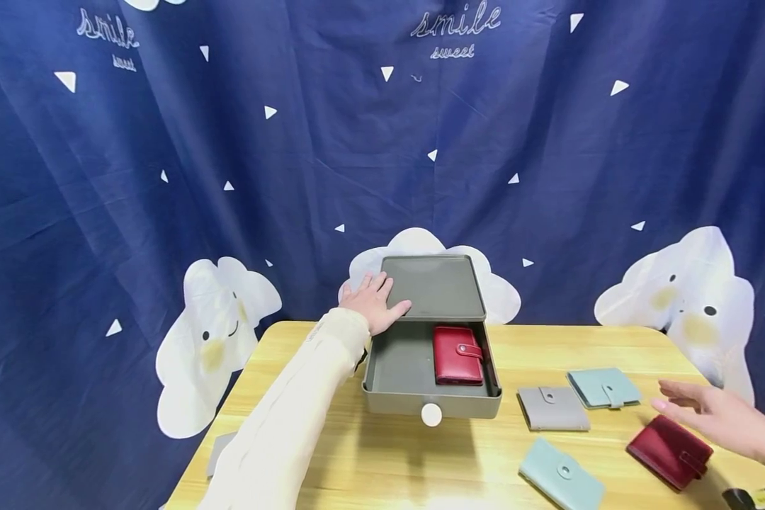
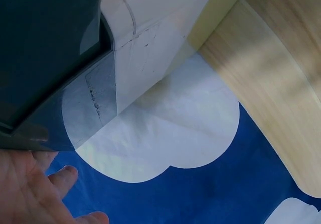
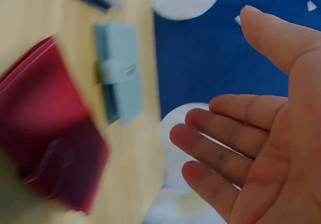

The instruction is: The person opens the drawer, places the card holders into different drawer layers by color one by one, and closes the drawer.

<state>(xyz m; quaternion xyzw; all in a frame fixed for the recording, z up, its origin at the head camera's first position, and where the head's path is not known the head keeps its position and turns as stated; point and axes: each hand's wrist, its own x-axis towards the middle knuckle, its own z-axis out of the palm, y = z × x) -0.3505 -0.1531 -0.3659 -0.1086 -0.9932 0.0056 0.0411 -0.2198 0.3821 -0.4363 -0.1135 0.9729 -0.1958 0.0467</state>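
"Resting at the left edge of the grey box (image 1: 430, 287), the left hand (image 1: 375, 303) had its fingers spread and gripped nothing. And the right?"

"The right hand (image 1: 720, 418) was empty too: fingers extended, thumb held apart, near the dark red wallet (image 1: 666, 452) on the table (image 1: 344, 453)."

"Surroundings?"

"A bright red wallet (image 1: 457, 356) lay in the right part of the drawer (image 1: 401, 372), which stood out from the box. Between drawer and right hand: a grey wallet (image 1: 553, 409), with a far light blue wallet (image 1: 604, 388) just beside it. A near light blue wallet (image 1: 562, 476) lay closer to the viewer. A dark blue curtain (image 1: 382, 177) hung behind."

"Obstructions?"

"The left sleeve (image 1: 287, 425) crossed the table and partly hid a grey object (image 1: 219, 453) at its left side; identity unclear. In the head view, the right hand overlapped the dark red wallet's edge."

"What differed between views?"

"Right wrist: bare palm, plus a gap between fingertips and the dark red wallet, which was blurred. Left wrist: the box's side, close up, fingers by its edge. Only the head view showed the drawer's interior."
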